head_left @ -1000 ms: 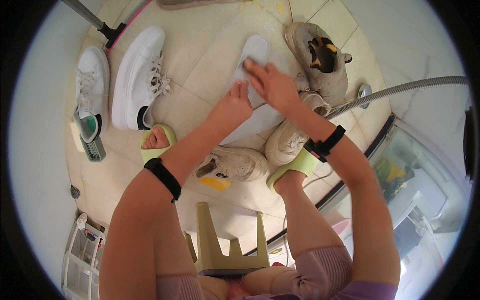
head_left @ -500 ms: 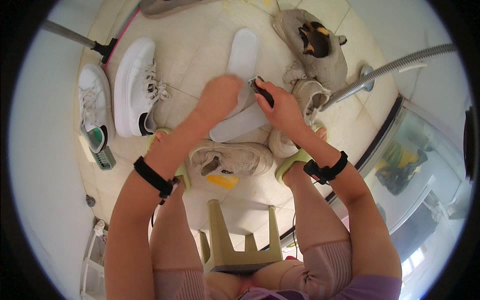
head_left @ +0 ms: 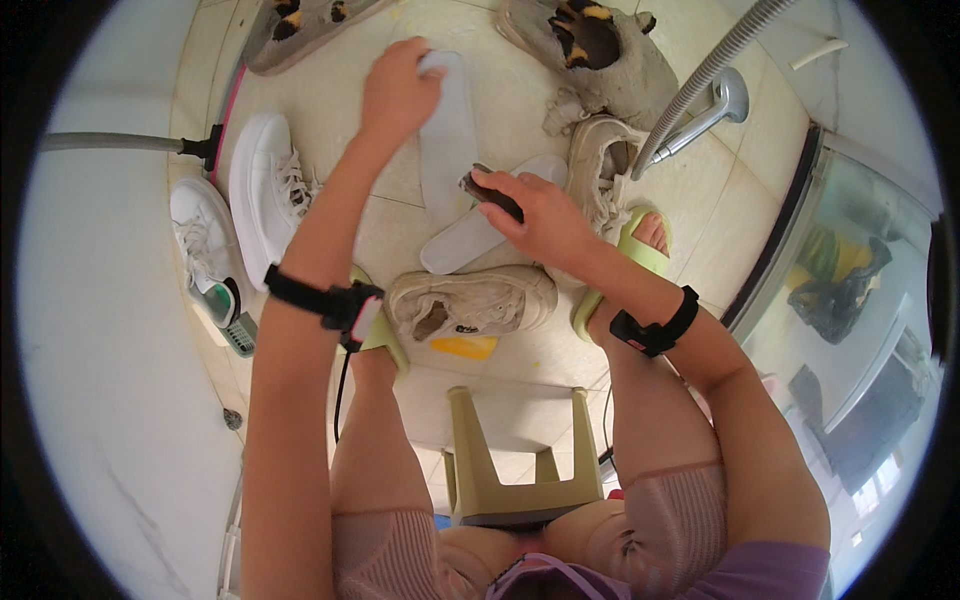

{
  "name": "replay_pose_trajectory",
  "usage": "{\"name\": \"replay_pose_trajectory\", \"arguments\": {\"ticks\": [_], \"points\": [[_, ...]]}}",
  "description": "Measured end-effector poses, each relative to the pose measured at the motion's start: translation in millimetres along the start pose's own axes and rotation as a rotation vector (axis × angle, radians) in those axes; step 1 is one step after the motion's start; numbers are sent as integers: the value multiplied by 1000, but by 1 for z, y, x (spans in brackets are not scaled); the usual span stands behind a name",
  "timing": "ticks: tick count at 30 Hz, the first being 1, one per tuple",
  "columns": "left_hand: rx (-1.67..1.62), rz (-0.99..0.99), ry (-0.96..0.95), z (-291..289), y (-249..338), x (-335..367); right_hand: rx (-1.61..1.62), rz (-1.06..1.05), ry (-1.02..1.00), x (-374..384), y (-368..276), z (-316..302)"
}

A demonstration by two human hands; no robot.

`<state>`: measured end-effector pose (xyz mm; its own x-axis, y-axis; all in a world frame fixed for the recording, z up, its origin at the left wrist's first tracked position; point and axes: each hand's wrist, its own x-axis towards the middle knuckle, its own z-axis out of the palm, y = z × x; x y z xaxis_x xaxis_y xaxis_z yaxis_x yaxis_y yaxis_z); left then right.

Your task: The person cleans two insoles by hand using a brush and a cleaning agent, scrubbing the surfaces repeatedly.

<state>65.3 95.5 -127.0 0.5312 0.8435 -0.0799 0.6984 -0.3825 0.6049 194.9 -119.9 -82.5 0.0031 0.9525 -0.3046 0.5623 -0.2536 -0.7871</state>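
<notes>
My left hand reaches to the far end of a white insole, its fingers curled and its thumb at the insole's edge. A dark-handled tool, apparently a small brush with a pale working end, is gripped in my right hand. That hand hovers around a second white insole, which lies slantwise and partly hidden under the brush and fingers. Just nearer to me, a dirty beige sneaker rests on its side. Another worn sneaker stands right of my right hand.
White sneakers stand at the left wall. Furry grey shoes sit at the back. A shower hose with its head hangs at the right. A plastic stool is between my legs; a squeegee pole is at far left.
My left hand has moved away from me, from beside the insole's middle to its far end. My right hand, with the brush, has come slightly nearer. The whole view has turned a little.
</notes>
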Motion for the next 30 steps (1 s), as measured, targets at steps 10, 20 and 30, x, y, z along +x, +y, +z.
{"name": "replay_pose_trajectory", "arguments": {"ticks": [10, 20, 30], "points": [[-821, -717, -5, -89, -44, -104, -25, 83, 10, -4, -7, -29], [65, -23, -77, -72, -42, -181, -169, -97, 6, 41, -39, 29], [168, 207, -184, -44, -59, -189, -487, 13, 242, 130, -18, 38]]}}
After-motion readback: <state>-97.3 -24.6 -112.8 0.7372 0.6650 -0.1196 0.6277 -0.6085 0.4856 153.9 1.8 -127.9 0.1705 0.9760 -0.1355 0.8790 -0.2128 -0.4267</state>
